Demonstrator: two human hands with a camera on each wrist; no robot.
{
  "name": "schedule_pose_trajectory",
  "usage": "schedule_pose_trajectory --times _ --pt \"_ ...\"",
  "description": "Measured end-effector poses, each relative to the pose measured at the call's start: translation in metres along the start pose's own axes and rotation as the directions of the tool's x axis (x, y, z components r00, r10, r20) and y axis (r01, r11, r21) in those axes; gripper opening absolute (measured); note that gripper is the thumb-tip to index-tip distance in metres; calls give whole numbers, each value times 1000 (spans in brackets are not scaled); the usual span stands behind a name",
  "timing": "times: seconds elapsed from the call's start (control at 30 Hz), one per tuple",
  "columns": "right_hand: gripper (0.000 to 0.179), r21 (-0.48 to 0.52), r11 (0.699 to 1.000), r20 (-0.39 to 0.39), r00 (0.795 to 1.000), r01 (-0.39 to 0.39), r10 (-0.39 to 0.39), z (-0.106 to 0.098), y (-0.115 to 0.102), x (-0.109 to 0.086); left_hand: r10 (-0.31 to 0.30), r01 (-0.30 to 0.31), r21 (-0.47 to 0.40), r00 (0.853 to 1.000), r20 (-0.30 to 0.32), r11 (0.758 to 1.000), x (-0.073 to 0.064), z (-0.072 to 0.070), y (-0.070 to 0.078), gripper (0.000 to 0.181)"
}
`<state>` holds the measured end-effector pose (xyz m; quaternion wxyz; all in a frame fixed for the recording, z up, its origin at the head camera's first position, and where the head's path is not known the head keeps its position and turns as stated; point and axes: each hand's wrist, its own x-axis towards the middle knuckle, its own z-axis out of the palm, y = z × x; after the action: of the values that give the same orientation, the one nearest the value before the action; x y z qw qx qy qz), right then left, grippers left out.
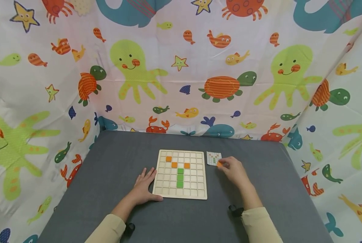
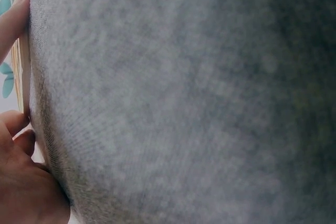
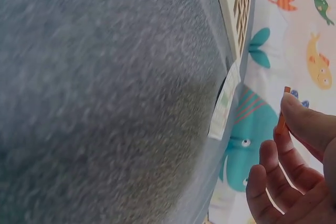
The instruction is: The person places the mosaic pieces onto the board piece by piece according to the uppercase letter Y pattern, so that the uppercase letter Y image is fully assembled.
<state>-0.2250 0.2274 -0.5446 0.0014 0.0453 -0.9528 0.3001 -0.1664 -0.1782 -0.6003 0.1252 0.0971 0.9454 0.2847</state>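
A wooden grid board (image 1: pixel 196 189) lies flat on the grey table. Three orange tiles (image 1: pixel 168 158) sit in its upper cells, and three green tiles (image 1: pixel 180 177) form a column below them. My left hand (image 1: pixel 142 189) rests at the board's lower left corner, fingers spread along the left edge and thumb along the near edge. To the right of the board, my right hand (image 1: pixel 235 171) pinches an orange tile (image 3: pixel 282 121) between thumb and forefinger, above the table. Just beside that tile lies a small pattern card (image 1: pixel 212 157) printed with a coloured grid.
Grey cloth (image 1: pixel 120 152) covers the table. A curtain (image 1: pixel 181 44) printed with sea animals hangs behind it and along both sides. Dark straps (image 1: pixel 236 211) are at both wrists, near the light sleeves (image 1: pixel 261 224).
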Motion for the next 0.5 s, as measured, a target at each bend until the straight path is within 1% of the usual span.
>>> schedule_pose_trajectory --times 0.17,0.27,0.5 --pt "33 5 1000 4 1000 12 -12 3 -8 3 0 0 2 1000 5 1000 1 1 -1 129" --pt "32 2 1000 11 1000 26 -26 5 -14 5 7 -7 -1 1000 -5 1000 2 1 -1 129" --pt "29 8 999 34 998 51 -51 13 -27 10 -12 12 -2 1000 0 1000 2 1 -1 129"
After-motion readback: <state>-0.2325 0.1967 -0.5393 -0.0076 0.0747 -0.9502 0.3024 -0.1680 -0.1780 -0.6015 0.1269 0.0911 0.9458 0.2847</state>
